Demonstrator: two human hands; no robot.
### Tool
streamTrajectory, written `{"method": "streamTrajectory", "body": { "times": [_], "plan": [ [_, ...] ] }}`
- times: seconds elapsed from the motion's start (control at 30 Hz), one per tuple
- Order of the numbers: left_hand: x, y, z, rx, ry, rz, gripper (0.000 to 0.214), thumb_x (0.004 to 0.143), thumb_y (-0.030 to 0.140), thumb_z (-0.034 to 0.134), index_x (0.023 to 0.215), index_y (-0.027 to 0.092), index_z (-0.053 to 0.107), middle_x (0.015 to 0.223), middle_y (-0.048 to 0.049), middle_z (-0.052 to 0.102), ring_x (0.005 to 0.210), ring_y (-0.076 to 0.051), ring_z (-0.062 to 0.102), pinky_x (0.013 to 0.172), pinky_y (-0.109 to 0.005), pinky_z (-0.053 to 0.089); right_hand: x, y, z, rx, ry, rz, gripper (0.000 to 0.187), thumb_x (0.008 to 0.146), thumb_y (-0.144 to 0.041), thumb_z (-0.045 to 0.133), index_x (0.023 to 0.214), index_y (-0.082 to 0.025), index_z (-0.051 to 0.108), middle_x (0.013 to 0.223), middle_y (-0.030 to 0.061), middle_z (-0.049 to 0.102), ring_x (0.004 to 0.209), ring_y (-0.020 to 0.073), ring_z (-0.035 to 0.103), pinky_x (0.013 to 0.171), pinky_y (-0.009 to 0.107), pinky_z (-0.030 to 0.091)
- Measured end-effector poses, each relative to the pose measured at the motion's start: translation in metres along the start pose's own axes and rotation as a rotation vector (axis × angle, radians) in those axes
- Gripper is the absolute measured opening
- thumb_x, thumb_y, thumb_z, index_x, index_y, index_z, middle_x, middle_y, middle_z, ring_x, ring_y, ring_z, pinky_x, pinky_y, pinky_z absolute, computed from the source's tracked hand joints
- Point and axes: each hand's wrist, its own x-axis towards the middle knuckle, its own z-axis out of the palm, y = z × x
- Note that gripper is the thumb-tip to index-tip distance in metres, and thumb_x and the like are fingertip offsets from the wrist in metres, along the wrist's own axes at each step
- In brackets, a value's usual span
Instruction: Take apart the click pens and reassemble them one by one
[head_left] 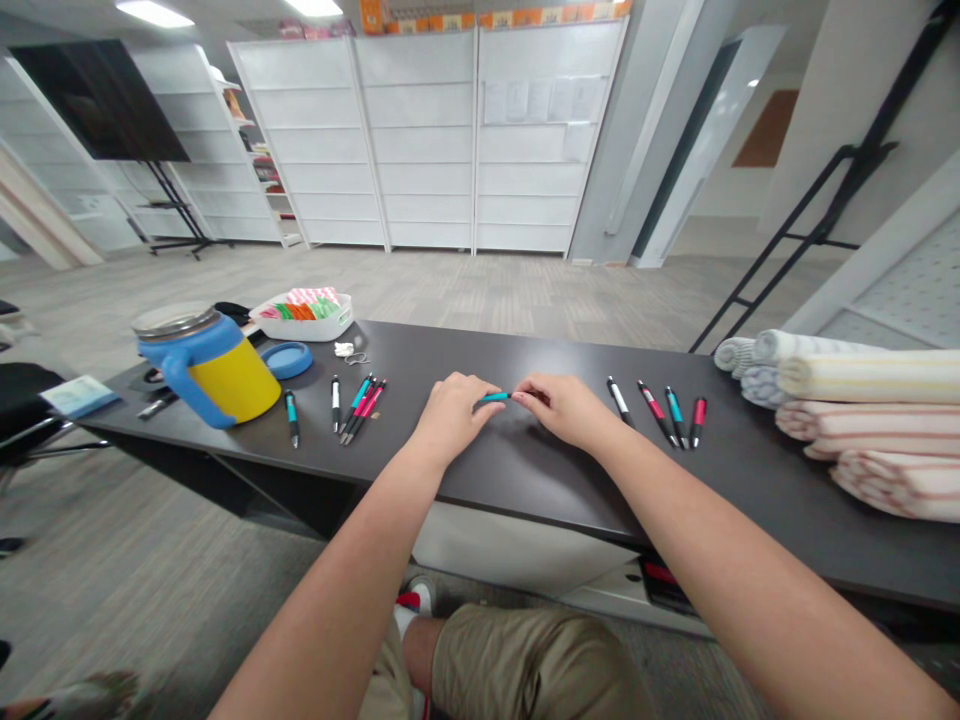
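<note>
Over the middle of the dark table, my left hand [457,412] and my right hand [557,405] meet at a teal pen [495,397]. My left fingers are closed round one end, and my right thumb and fingertips pinch the other. Part of the pen is hidden inside the left hand. Left of my hands lie a white pen [335,405], a close group of teal and pink pens [365,410], and a single teal pen [292,418]. Right of them rest a white pen [619,398], a red pen [656,412], a teal pen [676,415] and a short red one [699,420].
A yellow and blue mug [225,370] stands at the left, beside a blue lid [287,359]. Behind it sits a white basket [330,328] of colourful packets. Rolled striped cloths [885,415] are stacked on the right of the table [525,480]. White cabinets [420,140] line the back.
</note>
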Motion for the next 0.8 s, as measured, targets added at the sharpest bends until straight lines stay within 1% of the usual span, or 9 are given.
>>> {"method": "streamTrajectory", "body": {
  "times": [0.13,0.23,0.3,0.4,0.5,0.57,0.67,0.73,0.8],
  "plan": [
    [-0.0002,0.0040,-0.0012,-0.003,-0.021,0.022,0.029,0.107,0.038,0.047,0.118,0.029,0.072,0.117,-0.0031,0.076,0.113,-0.024,0.062,0.097,-0.041,0.047,0.0004,0.0010,0.0017,0.009,0.009,-0.016,0.024,0.102,-0.037,0.056,0.097,-0.021,0.073,0.084,0.0034,0.074,0.069,0.0163,0.061,0.067,0.029,0.041],
    [-0.0005,0.0071,-0.0036,-0.018,-0.008,0.004,0.016,0.102,0.035,0.058,0.108,0.026,0.070,0.111,-0.0038,0.075,0.108,-0.024,0.063,0.093,-0.040,0.047,0.0004,0.0009,0.0028,0.011,0.008,-0.029,0.024,0.102,-0.037,0.056,0.095,-0.021,0.072,0.084,0.0035,0.074,0.070,0.0164,0.061,0.068,0.029,0.041],
    [-0.0008,0.0084,-0.0046,-0.046,0.021,-0.017,0.017,0.097,0.036,0.066,0.109,0.024,0.067,0.110,-0.0043,0.075,0.106,-0.024,0.063,0.092,-0.040,0.048,0.0003,0.0005,0.0031,0.011,0.015,-0.030,0.024,0.102,-0.037,0.056,0.094,-0.021,0.071,0.083,0.0034,0.073,0.070,0.0165,0.062,0.068,0.029,0.041],
    [-0.0009,0.0089,-0.0048,-0.070,0.044,-0.018,0.023,0.100,0.037,0.062,0.120,0.026,0.064,0.118,-0.0048,0.073,0.112,-0.025,0.063,0.097,-0.041,0.047,0.0003,0.0001,0.0033,0.009,0.028,-0.026,0.024,0.103,-0.038,0.056,0.095,-0.021,0.071,0.084,0.0036,0.074,0.069,0.0167,0.062,0.068,0.029,0.041],
    [-0.0010,0.0088,-0.0042,-0.047,0.018,0.008,0.018,0.104,0.034,0.053,0.113,0.027,0.066,0.117,-0.0036,0.073,0.114,-0.024,0.061,0.098,-0.042,0.046,0.0004,0.0002,0.0036,0.004,0.031,-0.027,0.025,0.103,-0.038,0.056,0.095,-0.021,0.072,0.084,0.0039,0.074,0.070,0.0168,0.062,0.068,0.029,0.042],
    [-0.0013,0.0089,-0.0039,-0.034,0.018,-0.006,0.012,0.101,0.034,0.059,0.106,0.025,0.066,0.113,-0.0042,0.073,0.110,-0.025,0.062,0.095,-0.041,0.047,0.0005,0.0001,0.0039,0.004,0.028,-0.031,0.023,0.102,-0.037,0.056,0.095,-0.021,0.072,0.084,0.0037,0.074,0.070,0.0166,0.062,0.068,0.028,0.042],
    [-0.0018,0.0095,-0.0039,-0.038,0.058,-0.037,0.025,0.095,0.037,0.069,0.116,0.024,0.062,0.117,-0.0062,0.071,0.111,-0.026,0.061,0.095,-0.042,0.047,0.0006,-0.0005,0.0041,0.005,0.035,-0.024,0.022,0.102,-0.036,0.057,0.094,-0.021,0.072,0.083,0.0033,0.074,0.069,0.0163,0.062,0.068,0.028,0.041],
    [-0.0019,0.0099,-0.0040,-0.036,0.053,-0.011,0.023,0.099,0.038,0.062,0.119,0.026,0.062,0.122,-0.0060,0.070,0.116,-0.025,0.060,0.098,-0.042,0.046,0.0007,-0.0011,0.0042,0.004,0.045,-0.017,0.022,0.102,-0.036,0.057,0.095,-0.021,0.071,0.083,0.0034,0.074,0.069,0.0164,0.062,0.068,0.028,0.041],
    [-0.0020,0.0100,-0.0040,-0.025,0.024,0.014,0.017,0.103,0.035,0.054,0.114,0.027,0.064,0.123,-0.0052,0.069,0.117,-0.025,0.059,0.099,-0.042,0.045,0.0009,-0.0016,0.0043,0.004,0.043,-0.024,0.022,0.102,-0.036,0.057,0.095,-0.021,0.071,0.084,0.0037,0.074,0.071,0.0168,0.063,0.068,0.028,0.042]
  ]
}}
